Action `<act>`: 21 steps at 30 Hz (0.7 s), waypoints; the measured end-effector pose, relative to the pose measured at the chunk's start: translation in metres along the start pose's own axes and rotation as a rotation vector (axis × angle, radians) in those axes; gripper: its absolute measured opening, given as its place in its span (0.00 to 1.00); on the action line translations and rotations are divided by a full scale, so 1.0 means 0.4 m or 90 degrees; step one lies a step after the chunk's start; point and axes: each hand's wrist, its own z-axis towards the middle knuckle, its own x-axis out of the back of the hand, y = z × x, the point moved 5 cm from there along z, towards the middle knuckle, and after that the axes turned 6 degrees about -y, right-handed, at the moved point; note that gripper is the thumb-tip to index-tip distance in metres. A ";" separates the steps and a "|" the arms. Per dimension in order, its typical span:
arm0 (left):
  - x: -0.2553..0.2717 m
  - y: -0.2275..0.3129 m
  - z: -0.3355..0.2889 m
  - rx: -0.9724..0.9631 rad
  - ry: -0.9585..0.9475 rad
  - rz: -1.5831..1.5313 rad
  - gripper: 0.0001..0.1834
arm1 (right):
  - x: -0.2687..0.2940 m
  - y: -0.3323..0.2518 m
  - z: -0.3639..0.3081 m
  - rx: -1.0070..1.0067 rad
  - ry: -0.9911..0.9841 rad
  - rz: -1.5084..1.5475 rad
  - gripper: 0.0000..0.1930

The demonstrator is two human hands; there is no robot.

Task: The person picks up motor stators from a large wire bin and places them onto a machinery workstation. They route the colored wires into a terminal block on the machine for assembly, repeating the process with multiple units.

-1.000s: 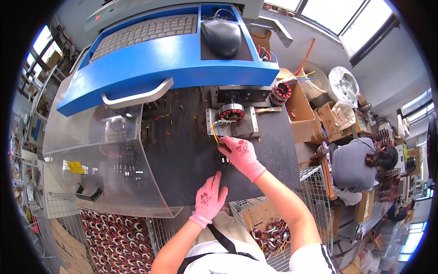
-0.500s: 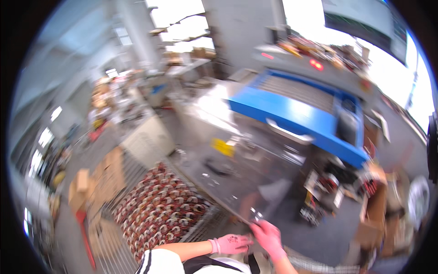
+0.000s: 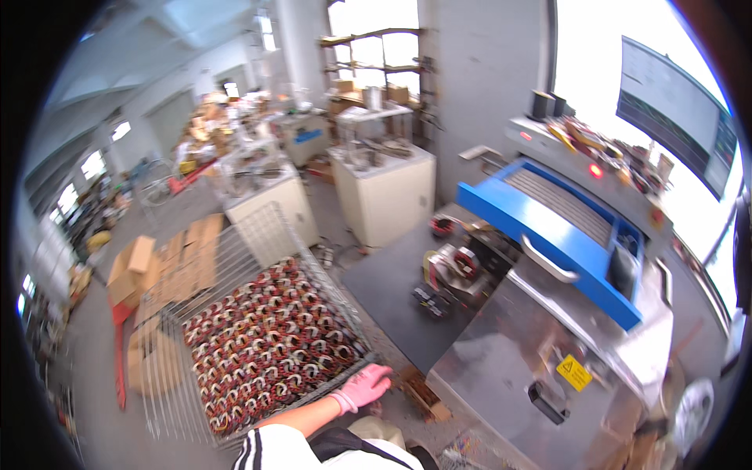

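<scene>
Clear cover [image 3: 493, 348] shifted right — left fixture [image 3: 462, 263] exposed, reachable. Left hand [image 3: 363, 388] beside wire basket [image 3: 337, 301] — fingers extended, slightly spread; right hand unseen, fingers can't tell.

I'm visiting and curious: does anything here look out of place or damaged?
The heap of small items on the grey machine looks untidy: it lies jumbled, while the wound parts in the wire basket sit in fairly neat rows. Nothing looks clearly spilled or broken, though the background is blurred.
</scene>
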 end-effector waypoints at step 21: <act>0.109 -0.133 0.548 -0.346 0.023 0.118 0.30 | -0.997 -0.736 -0.503 0.672 -0.448 -0.098 0.24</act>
